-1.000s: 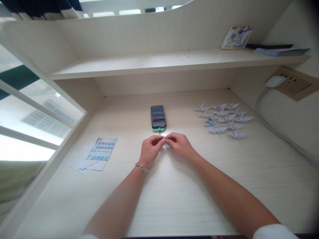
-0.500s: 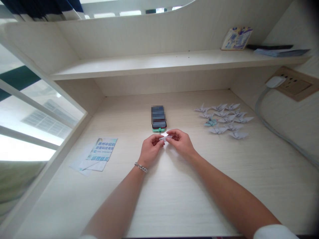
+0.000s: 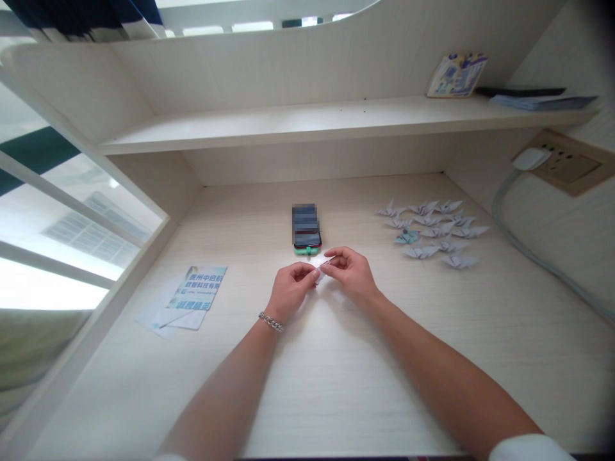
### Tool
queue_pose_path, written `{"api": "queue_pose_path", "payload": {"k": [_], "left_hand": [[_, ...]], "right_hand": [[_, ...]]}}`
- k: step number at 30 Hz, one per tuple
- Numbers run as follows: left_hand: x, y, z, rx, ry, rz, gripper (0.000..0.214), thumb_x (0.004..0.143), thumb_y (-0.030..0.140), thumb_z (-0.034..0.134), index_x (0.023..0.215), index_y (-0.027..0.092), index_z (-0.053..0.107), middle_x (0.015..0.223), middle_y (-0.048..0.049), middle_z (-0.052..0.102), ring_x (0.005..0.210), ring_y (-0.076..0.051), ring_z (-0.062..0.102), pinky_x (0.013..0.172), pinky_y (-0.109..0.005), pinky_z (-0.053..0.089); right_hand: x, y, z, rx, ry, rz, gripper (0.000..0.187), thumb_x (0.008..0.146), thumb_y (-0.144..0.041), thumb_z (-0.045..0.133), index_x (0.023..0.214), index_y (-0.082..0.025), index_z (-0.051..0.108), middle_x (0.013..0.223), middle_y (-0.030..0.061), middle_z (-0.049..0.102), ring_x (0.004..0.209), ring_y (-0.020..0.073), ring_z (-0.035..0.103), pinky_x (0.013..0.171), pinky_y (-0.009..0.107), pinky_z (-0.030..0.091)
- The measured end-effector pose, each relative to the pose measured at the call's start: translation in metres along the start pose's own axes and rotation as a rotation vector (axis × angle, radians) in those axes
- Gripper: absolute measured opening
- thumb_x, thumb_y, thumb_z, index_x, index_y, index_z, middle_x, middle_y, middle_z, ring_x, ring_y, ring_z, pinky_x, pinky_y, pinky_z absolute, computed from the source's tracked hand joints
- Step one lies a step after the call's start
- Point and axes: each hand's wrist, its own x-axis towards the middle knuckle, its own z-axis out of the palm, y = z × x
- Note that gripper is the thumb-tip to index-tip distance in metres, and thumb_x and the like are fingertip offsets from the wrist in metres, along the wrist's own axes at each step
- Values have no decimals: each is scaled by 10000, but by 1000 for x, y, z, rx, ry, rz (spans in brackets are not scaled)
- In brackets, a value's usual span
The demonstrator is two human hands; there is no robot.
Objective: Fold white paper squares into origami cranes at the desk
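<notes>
A small piece of folded white paper (image 3: 323,267) is pinched between both my hands, just above the pale wooden desk (image 3: 336,371). My left hand (image 3: 291,289), with a metal bracelet on its wrist, grips the paper's lower left end. My right hand (image 3: 350,272) pinches the upper right end with thumb and forefinger. Right behind my hands a phone (image 3: 305,228) lies on the desk in a green case, its screen facing up.
Several folded paper cranes (image 3: 432,232) lie in a cluster at the right. Printed leaflets (image 3: 189,298) sit at the left. A wall socket with a white plug (image 3: 528,157) and cable is on the right wall. A shelf (image 3: 312,120) above holds a booklet (image 3: 456,73).
My right hand has lifted a little and drawn its end of the paper up and away from the left hand. The paper now shows more between my fingers.
</notes>
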Motion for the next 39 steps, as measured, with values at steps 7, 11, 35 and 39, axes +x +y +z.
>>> {"api": "queue_pose_path", "payload": {"k": [7,11,35,39], "left_hand": [[0,-2,2,-172,12,-93,230,676,326,670,758,111,655,671,-56,636,583,-127,574,562,-251,476],[1,0,4,-359,113,-143,225,653,299,696,772,113,656,700,-49,635,617,-122,582,595,-253,478],[3,-10,4,-283,146,16,265,697,310,656,883,122,670,891,-99,677,817,-184,622,789,-347,494],[3,-10,4,-327,127,-7,282,680,318,674,874,113,676,887,-102,681,815,-184,623,811,-355,486]], "right_hand": [[2,2,1,63,9,47,288,684,-359,649,901,-179,594,654,4,637,611,136,593,585,269,479],[0,5,5,100,-42,111,305,716,-415,615,906,-177,591,727,27,646,671,158,617,580,273,488],[-10,1,9,-205,-29,-85,176,727,-307,621,844,-181,656,830,45,673,763,169,617,695,286,484],[-11,1,10,-240,0,-117,174,727,-302,617,846,-183,663,858,51,660,769,172,609,662,280,490]]}}
